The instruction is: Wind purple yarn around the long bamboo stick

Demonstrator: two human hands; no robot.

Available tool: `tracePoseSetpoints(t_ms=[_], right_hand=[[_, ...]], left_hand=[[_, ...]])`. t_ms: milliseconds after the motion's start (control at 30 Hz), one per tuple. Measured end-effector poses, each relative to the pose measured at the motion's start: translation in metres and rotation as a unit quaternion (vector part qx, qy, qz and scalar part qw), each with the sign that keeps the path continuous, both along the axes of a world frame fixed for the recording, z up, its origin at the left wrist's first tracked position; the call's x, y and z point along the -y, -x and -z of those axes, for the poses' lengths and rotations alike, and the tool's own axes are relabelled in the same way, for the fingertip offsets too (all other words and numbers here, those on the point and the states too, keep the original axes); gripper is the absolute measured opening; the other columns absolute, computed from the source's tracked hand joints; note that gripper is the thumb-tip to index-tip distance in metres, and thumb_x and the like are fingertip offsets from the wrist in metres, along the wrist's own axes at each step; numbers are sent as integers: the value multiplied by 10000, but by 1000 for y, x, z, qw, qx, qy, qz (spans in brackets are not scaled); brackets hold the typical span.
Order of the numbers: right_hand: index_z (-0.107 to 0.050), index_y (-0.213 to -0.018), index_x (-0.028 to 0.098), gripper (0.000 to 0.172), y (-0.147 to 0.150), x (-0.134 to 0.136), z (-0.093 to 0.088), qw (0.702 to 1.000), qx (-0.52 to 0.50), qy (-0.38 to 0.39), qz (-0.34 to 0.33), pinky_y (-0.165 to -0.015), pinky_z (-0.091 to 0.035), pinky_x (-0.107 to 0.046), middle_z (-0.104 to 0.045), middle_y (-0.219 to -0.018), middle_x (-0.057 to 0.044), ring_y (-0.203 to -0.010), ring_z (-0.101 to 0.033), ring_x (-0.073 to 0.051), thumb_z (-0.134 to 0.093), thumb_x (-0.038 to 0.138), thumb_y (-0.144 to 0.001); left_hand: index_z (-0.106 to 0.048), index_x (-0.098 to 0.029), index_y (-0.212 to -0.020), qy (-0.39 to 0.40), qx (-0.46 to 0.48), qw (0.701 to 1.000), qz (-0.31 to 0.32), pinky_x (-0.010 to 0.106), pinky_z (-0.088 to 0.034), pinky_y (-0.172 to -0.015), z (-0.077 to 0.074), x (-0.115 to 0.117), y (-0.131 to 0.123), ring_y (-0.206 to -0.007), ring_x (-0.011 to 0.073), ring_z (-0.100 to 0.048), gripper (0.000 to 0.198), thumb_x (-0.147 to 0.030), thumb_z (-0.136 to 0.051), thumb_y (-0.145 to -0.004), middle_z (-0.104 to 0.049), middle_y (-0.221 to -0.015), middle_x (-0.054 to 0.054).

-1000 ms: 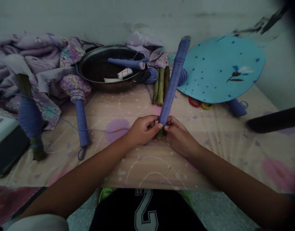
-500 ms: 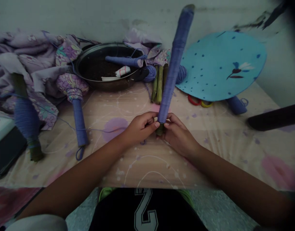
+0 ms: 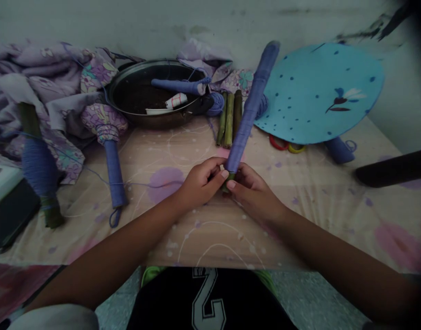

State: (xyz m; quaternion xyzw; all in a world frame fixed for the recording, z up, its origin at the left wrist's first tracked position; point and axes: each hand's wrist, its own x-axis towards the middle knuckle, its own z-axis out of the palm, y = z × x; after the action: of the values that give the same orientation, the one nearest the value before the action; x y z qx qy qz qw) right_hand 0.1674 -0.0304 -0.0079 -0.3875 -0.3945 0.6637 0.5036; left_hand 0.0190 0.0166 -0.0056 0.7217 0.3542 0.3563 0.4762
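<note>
Both my hands hold the lower end of a long stick wrapped in blue-violet thread, which leans up and to the right. Its bare green stem end pokes out between my left hand and my right hand. My left fingers curl around the stick from the left, with the thumb pressed to it. My right fingertips pinch it from the other side. A thin blue thread runs across the sheet towards my left hand.
A dark metal bowl holds a wrapped piece and a white spool. Green stems and blue yarn lie beyond my hands. Wrapped sticks lie left; a blue round fan lies right.
The wrapped stick swung up, then dipped back, and now leans slightly further right. My hands have turned it a little at its lower end and still hold it.
</note>
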Motion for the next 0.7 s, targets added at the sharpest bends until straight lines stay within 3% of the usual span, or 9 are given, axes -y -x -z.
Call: tracePoseSetpoints(t_ms=[167,367,533,633,700], right_hand=[[-563,-1122,265,374,-1,1,-1,1000,16,8,-8,-667,-483,-254,-577,-1052,-30,-885,-541,-140,-641,234,-758],[-564,-1066,245,307,1,0,4,1000,18,-3,-2,-653,-489,-287,-560,-1056,-32,-907,-534,-162,-549,194,-763],[-526,-1055,230,316,1,-1,5,999,-20,33,2,-664,-483,-318,-566,-938,-28,-861,-550,-170,-504,174,-745],[-508,-1050,223,341,1,-1,5,998,-34,51,-4,-666,-477,-328,-571,-889,-29,-849,-556,-181,-504,160,-715],[-505,-1022,216,314,0,-1,4,998,-37,56,-11,-653,-474,-328,-569,-886,-32,-856,-553,-187,-511,172,-711]], left_hand=[[-584,-139,-1007,-17,10,999,-27,225,-457,-663,1,-3,1,-709,115,-560,278,-343,-460,-865,-611,-789,32],[-567,-132,-1005,-38,22,999,-10,217,-459,-627,6,-2,1,-658,104,-556,267,-336,-456,-872,-587,-726,15],[-512,-125,-1073,9,59,996,60,149,-357,-429,7,0,-3,-465,47,-438,333,-342,-541,-822,-445,-590,-60],[-507,-121,-1046,25,67,996,58,129,-279,-376,5,1,-5,-408,22,-346,332,-272,-604,-766,-323,-543,-102],[-513,-122,-998,55,78,994,52,127,-286,-370,3,1,-5,-403,25,-370,265,-260,-580,-781,-327,-531,-102]])
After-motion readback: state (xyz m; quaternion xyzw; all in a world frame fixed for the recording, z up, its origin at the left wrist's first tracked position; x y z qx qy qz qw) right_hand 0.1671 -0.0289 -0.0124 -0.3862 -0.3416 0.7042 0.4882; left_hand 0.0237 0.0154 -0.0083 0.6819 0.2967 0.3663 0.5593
